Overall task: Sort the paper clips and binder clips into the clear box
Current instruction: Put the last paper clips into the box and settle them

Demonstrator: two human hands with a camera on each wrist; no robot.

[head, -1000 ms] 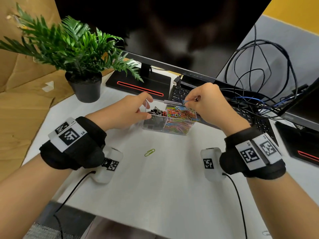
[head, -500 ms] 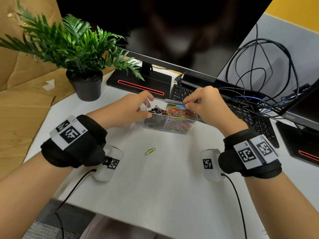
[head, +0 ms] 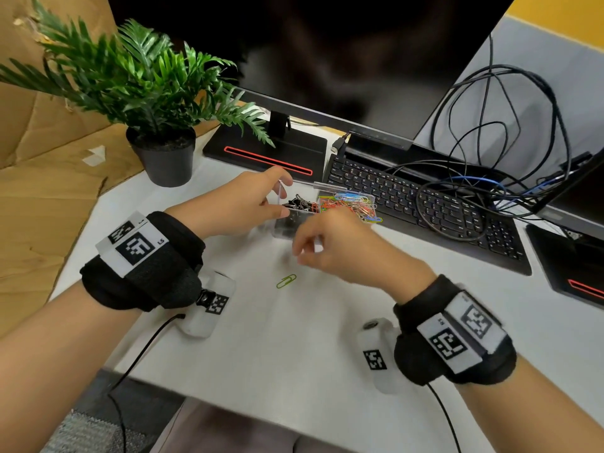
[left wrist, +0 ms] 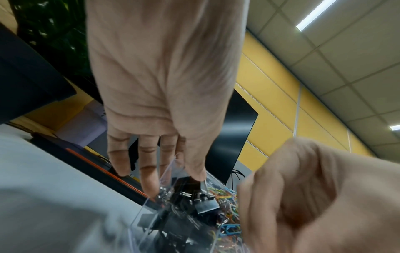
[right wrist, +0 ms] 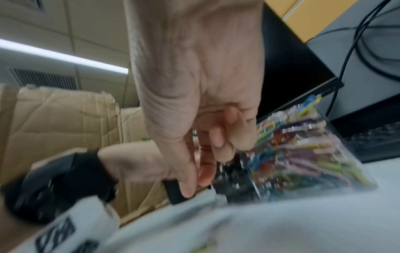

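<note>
Right hand (head: pixel 340 246) has pulled back from over the clear box (head: pixel 287 228) toward the body since 0.5 s ago, now hovering above the worktop (head: pixel 294 354) between box and the loose green paper clip (head: pixel 286 281). Its fingers (head: pixel 302 243) are loosely curled, thumb and index near each other; nothing visible between them, though the pic is motion-blurred. Right wrist view blurred too, shows no clip in the hand.

Left hand (head: pixel 242 204) grips the box's left end wall, thumb on the near side, fingers over the rim, steadying it. Box has 2 compartments: black binder clips (head: pixel 299 202) on the left, coloured paper clips (head: pixel 349 204) on the right, heaped to the rim.

Green clip lies flat on the worktop, just below and slightly left of the right fingertips, i.e. toward the person. Right hand is nearer; left is busy w/ the box. Clip's long axis runs diagonally, near-left to far-right, far end pointing roughly at the right hand.

Likely next: drop down on the clip, pinch across its narrow width, then carry to the right compartment. It's thin and flat, so prob. needs a fingernail or a slide to lift.

Behind the box: keyboard (head: pixel 425 204), cables (head: pixel 490 125), potted plant (head: pixel 163 152).
</note>
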